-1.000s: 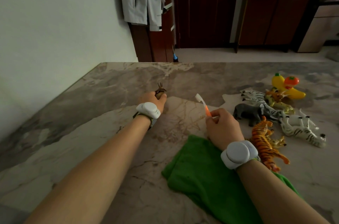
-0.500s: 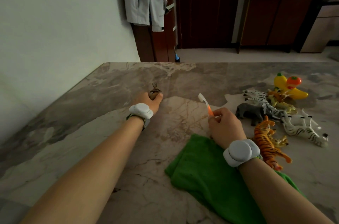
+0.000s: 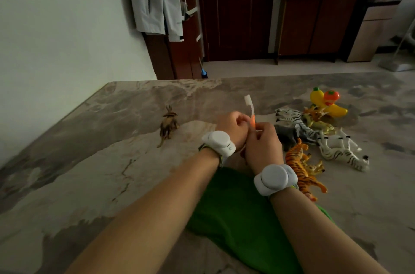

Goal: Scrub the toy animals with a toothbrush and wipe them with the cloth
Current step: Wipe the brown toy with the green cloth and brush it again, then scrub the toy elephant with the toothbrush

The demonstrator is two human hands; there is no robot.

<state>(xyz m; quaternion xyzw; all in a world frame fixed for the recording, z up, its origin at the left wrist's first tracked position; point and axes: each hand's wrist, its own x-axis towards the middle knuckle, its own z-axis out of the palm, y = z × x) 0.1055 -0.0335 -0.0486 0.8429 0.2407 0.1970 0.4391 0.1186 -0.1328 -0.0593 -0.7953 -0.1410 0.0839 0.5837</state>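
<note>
Centrally, white-headed toothbrush point(image 3: 251, 110) with orange handle.

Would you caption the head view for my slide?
Right hand holds a toothbrush, left hand at its neck, near a green cloth and toy animals.

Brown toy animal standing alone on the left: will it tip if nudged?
Probably: the brown toy animal stands upright on thin legs, so a nudge likely topples it. It looks like small moulded plastic, likely light and stiff.
</note>
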